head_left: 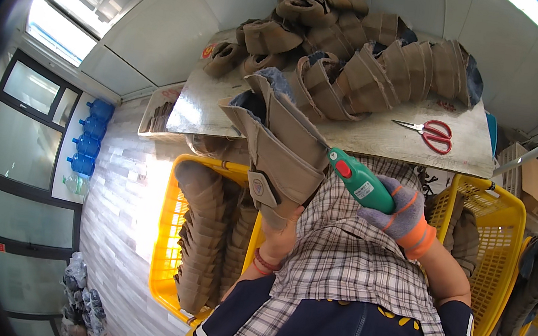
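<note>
A brown boot upper with a blue-grey fuzzy lining and a strap bearing a round emblem hangs over the near table edge. My bare left hand is closed on its lower end. In a grey and orange glove, my right hand grips a green handheld tool with a red button. The tool's front end is right at the upper's right-hand edge; whether they touch I cannot tell. Red-handled scissors lie on the table to the right, their blades pointing left.
Similar brown uppers are heaped and nested along the back of the worktable. To my left stands a yellow crate packed with stacked uppers. Another yellow crate is on my right. Blue water bottles line the far left wall.
</note>
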`<state>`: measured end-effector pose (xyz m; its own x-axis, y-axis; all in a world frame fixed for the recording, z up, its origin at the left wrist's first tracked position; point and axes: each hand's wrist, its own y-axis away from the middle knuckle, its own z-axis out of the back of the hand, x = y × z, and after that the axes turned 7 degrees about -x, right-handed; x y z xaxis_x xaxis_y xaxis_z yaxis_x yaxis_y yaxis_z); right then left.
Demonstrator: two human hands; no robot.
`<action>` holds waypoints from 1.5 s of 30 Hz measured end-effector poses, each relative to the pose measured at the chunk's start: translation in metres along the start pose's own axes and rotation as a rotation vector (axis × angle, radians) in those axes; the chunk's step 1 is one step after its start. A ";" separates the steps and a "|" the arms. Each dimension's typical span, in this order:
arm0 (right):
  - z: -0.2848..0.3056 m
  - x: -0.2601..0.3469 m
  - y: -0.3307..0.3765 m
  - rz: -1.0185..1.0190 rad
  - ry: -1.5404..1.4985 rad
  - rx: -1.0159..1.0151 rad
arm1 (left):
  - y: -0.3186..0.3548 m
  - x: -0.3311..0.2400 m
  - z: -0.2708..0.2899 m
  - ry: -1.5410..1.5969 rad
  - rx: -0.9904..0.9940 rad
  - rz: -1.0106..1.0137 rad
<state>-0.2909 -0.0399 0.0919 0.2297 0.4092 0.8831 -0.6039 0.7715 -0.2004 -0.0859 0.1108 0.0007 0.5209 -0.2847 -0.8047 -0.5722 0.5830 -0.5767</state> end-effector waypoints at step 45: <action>0.039 -0.074 0.024 -0.236 0.061 -0.413 | -0.284 0.069 0.117 -0.337 -0.266 0.228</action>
<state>-0.3526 -0.0706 0.0388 0.3758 0.2179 0.9007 -0.1792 0.9707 -0.1600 0.1865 0.0144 0.1257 0.5140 0.1158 -0.8499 -0.8152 0.3743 -0.4420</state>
